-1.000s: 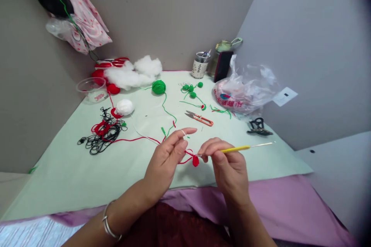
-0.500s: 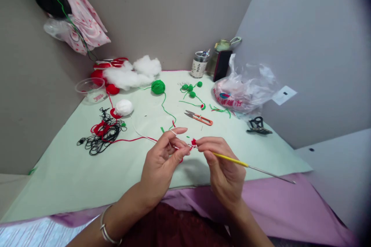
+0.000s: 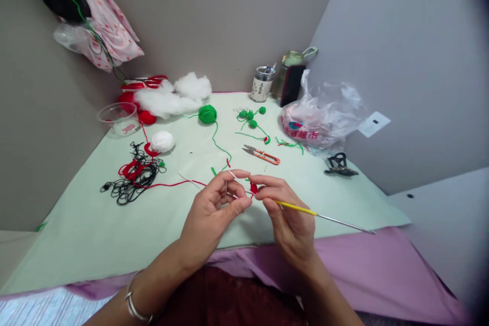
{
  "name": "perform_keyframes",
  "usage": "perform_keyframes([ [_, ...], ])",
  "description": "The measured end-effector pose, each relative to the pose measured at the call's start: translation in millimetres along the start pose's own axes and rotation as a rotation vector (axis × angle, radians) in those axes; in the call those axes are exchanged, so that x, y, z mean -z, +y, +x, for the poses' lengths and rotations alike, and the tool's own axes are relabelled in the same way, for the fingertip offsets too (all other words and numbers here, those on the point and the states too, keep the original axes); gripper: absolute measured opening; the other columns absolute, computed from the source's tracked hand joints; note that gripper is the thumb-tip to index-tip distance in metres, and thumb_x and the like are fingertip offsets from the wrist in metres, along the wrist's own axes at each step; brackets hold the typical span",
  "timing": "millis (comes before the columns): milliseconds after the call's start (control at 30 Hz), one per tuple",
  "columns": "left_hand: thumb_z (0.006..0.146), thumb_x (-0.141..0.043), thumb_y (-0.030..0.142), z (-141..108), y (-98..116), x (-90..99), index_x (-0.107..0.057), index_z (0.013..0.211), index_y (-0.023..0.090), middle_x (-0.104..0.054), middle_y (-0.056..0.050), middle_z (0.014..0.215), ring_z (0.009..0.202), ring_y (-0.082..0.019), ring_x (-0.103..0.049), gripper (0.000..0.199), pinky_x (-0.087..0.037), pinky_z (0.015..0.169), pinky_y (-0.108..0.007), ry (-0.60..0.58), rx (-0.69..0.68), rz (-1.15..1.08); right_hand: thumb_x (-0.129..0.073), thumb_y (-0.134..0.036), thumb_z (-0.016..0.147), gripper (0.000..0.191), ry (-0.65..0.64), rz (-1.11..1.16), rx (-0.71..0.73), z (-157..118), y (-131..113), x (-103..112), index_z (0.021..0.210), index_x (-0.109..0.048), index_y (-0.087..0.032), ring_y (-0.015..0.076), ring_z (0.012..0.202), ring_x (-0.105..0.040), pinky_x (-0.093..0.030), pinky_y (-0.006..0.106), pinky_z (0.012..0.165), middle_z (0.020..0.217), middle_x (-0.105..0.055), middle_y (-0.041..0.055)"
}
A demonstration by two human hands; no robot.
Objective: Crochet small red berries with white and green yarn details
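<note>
Near the snips point(image 3: 269, 157), my right hand point(image 3: 293, 221) pinches a hook point(image 3: 300, 208), my left hand point(image 3: 208, 214) curls under white yarn point(image 3: 232, 174); rightward, a bag point(image 3: 323, 114) reads "超市".

Yellow-handled hook point(image 3: 296, 207), green yarn ball point(image 3: 207, 114), pink bag point(image 3: 110, 25) with seemingly red dots

Crochet hook point(image 3: 295, 207): yellow handle, thin metal shaft; held slantwise in right hand point(image 3: 292, 219), far end pointing outward and lower. Red crochet piece point(image 3: 253, 188): small, between two hands, partly covered by fingers. White yarn point(image 3: 232, 174): strand lying over left hand point(image 3: 214, 209), quite thin.
</note>
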State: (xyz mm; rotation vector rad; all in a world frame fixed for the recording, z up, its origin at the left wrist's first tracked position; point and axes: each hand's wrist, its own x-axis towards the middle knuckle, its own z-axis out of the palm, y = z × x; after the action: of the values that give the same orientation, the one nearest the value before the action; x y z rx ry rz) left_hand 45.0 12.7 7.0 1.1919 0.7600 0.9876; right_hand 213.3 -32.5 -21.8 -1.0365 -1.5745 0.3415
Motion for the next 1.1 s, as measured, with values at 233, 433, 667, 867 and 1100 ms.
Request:
perform_keyframes([
  [233,0.087,-0.082,0.024,0,-1,0.0,-0.072,0.116,0.024,-0.073,0.002,0.083,0.087,-0.016,-0.073,0.03,-0.058,0.071,-0.022,0.11,-0.046,-0.012,-0.057,-0.011,0.104,0.02,0.05,-0.005,0.0,-1,-1,-4,0.106,-0.072,-0.024,0.0183,0.094,-0.069,-0.055,0.033,0.083,0.096,-0.074,0.0036],
  [433,0.086,-0.08,0.014,0,-14,-0.6,-0.077,0.111,0.025,-0.073,0.001,0.091,0.083,-0.013,-0.072,0.027,-0.059,0.073,-0.02,0.193,-0.265,0.128,-0.059,-0.009,0.103,0.021,0.128,0.0,-0.014,-3,-3,-8,0.106,-0.073,-0.024,0.0166,0.091,-0.068,-0.055,0.031,0.081,0.094,-0.072,0.002],
  [667,0.088,-0.08,0.017,-2,-17,-0.3,-0.077,0.118,0.025,-0.075,0.002,0.086,0.08,-0.013,-0.072,0.031,-0.06,0.074,-0.021,0.106,-0.171,0.102,-0.058,-0.005,0.102,0.024,0.17,-0.045,0.039,-6,-4,-11,0.109,-0.072,-0.023,0.0157,0.093,-0.068,-0.057,0.03,0.082,0.096,-0.073,0.0022],
  [867,0.084,-0.085,0.021,-1,-12,-3.8,-0.074,0.117,0.022,-0.076,0.001,0.085,0.079,-0.013,-0.071,0.035,-0.059,0.077,-0.024,0.088,-0.043,0.003,-0.059,-0.002,0.1,0.026,0.182,-0.215,0.115,-8,-7,-15,0.112,-0.071,-0.022,0.0162,0.092,-0.069,-0.059,0.028,0.08,0.097,-0.073,0.0041],
  [1100,0.081,-0.089,0.023,2,-9,-4.0,-0.067,0.13,0.016,-0.07,0.002,0.082,0.069,-0.009,-0.061,0.054,-0.051,0.065,-0.019,0.024,0.137,-0.162,-0.064,-0.002,0.097,0.037,0.208,-0.334,0.192,-18,-1,-19,0.125,-0.074,-0.025,0.0186,0.089,-0.071,-0.062,0.031,0.075,0.101,-0.071,0.0062],
])
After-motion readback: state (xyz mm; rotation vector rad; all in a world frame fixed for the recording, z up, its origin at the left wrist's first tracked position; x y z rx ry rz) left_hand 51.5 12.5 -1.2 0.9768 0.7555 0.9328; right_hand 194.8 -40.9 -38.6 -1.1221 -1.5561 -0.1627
